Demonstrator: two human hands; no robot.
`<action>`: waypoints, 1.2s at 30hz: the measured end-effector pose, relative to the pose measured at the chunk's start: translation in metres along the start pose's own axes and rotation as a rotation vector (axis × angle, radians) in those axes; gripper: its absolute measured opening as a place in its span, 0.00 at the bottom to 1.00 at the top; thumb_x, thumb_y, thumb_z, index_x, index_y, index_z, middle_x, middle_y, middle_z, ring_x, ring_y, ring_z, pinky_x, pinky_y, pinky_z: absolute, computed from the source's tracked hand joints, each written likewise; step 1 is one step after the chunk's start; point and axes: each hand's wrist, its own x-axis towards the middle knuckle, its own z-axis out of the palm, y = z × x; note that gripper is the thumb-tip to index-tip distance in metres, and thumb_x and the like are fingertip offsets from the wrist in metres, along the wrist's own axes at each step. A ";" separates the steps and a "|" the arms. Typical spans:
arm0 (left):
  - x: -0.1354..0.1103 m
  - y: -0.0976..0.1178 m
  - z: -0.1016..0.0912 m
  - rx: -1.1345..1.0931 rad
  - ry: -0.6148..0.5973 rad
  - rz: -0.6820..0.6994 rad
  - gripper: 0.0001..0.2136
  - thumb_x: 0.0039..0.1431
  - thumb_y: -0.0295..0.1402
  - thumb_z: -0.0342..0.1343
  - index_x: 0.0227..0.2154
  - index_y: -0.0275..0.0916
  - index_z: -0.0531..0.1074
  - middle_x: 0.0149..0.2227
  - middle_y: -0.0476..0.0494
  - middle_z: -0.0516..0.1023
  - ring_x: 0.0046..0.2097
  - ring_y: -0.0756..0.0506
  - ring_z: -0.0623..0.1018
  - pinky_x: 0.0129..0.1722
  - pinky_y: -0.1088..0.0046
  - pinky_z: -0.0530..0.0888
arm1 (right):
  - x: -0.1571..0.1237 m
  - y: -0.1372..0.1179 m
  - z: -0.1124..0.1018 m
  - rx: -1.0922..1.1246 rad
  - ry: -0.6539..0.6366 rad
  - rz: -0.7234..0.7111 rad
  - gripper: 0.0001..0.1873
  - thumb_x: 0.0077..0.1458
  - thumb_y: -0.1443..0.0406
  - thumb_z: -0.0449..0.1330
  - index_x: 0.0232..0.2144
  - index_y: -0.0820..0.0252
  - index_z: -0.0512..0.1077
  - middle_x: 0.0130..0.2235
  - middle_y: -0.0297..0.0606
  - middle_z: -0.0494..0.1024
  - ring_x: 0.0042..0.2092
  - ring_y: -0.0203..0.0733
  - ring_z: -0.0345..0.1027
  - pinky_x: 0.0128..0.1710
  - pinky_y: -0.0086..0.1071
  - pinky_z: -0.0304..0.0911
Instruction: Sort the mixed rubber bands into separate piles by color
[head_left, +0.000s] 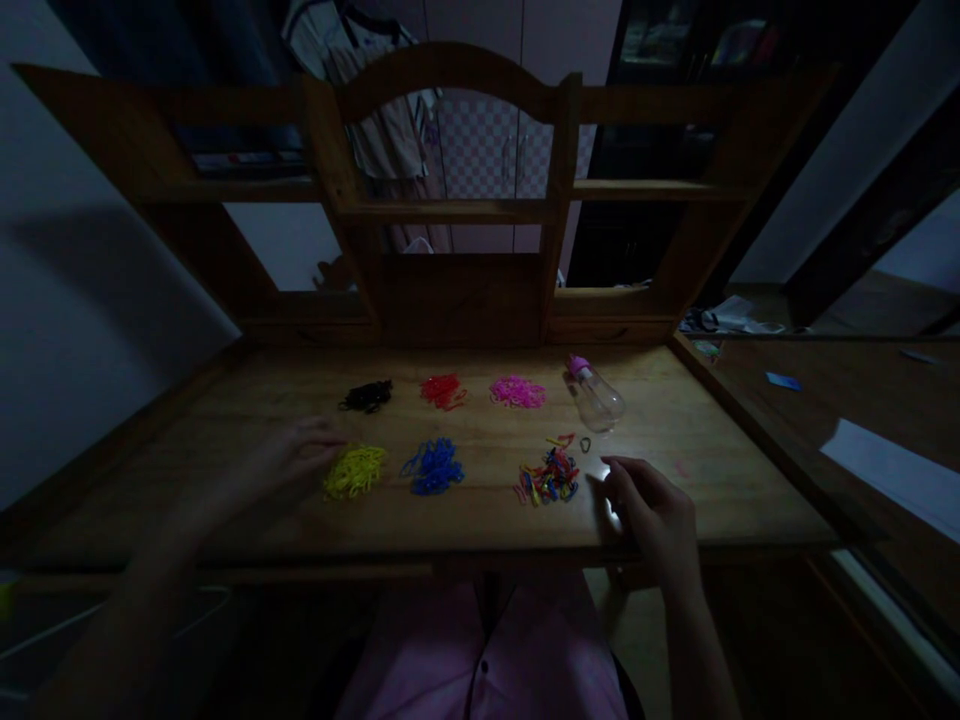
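My left hand [307, 447] is over the upper left edge of a pile of yellow rubber bands [355, 472]. Its fingers are drawn together in a slightly blurred pinch, and whatever lies between them is too small to make out. My right hand [651, 502] rests on the table, loosely curled, thumb and forefinger a little apart with nothing visible in them. Just left of it lies a mixed pile of coloured rubber bands [551, 477]. Blue rubber bands [435, 467] form a heap between the yellow and mixed piles.
Behind are piles of black bands [367, 396], red bands [443, 391] and pink bands [517, 391]. A clear bottle with a pink top [598, 397] lies on its side, near a small dark loop [585, 444]. A wooden shelf frame [461, 210] stands along the back of the table [247, 400].
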 end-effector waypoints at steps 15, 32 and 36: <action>-0.011 0.118 0.023 -0.101 0.232 0.067 0.10 0.61 0.43 0.50 0.36 0.46 0.74 0.41 0.49 0.78 0.43 0.42 0.76 0.47 0.63 0.72 | 0.002 -0.002 0.001 0.000 0.007 0.031 0.18 0.58 0.52 0.58 0.40 0.59 0.78 0.32 0.40 0.79 0.30 0.42 0.72 0.30 0.32 0.64; 0.048 0.195 0.131 -0.350 -0.055 0.278 0.03 0.63 0.30 0.51 0.38 0.42 0.69 0.42 0.45 0.74 0.46 0.43 0.73 0.48 0.66 0.69 | 0.000 -0.008 0.001 -0.005 0.016 0.005 0.17 0.59 0.54 0.57 0.39 0.59 0.77 0.29 0.37 0.77 0.30 0.40 0.70 0.31 0.30 0.63; 0.054 0.194 0.126 -0.346 0.004 0.297 0.07 0.64 0.28 0.48 0.42 0.41 0.68 0.43 0.45 0.74 0.47 0.44 0.73 0.49 0.67 0.69 | 0.000 -0.007 0.001 -0.012 0.014 0.006 0.16 0.59 0.54 0.57 0.39 0.59 0.77 0.29 0.36 0.77 0.30 0.40 0.71 0.31 0.30 0.62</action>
